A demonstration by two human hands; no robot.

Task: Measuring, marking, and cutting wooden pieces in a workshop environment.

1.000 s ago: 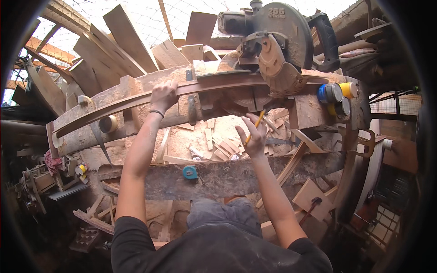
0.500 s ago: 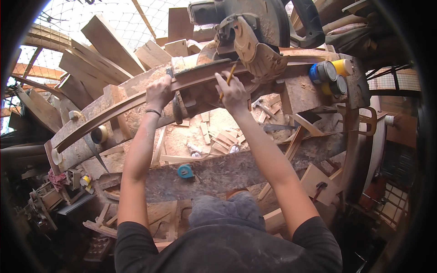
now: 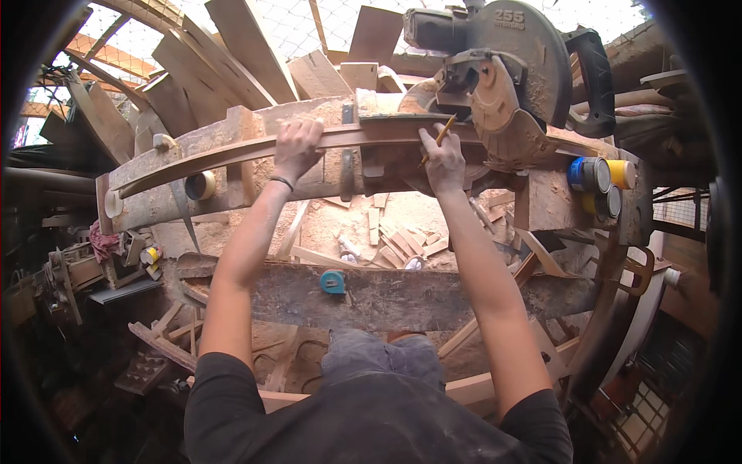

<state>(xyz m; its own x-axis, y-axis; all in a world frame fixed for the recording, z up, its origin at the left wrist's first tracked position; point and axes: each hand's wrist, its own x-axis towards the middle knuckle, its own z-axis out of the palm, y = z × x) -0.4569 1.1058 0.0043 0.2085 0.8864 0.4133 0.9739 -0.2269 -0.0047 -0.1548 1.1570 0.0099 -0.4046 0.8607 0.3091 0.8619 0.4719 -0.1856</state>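
My left hand [image 3: 299,147] is closed over a long, narrow wooden strip [image 3: 209,161] that lies along the bench and reaches the saw. To its right, my right hand [image 3: 445,166] has a yellow pencil [image 3: 447,130] held between the fingers, pointing up at a slant. That hand is against the strip near the saw's fence [image 3: 402,121]. A dusty mitre saw [image 3: 533,69] stands just beyond it, its head raised and its blade guard [image 3: 506,112] beside my fingers. Whether the right fingertips also press on the strip is hard to make out.
A teal tape measure [image 3: 332,282] sits on the near plank [image 3: 402,301]. Small wood offcuts [image 3: 402,243] and sawdust fill the gap between plank and bench. Boards [image 3: 209,69] lean at the back left. Paint cans [image 3: 591,174] stand at the right, with a handsaw [image 3: 638,271] below.
The view has swung, so the bench and saw appear further right and more level. My left hand has slid left along the strip, away from the saw. The pencil stays in my right hand.
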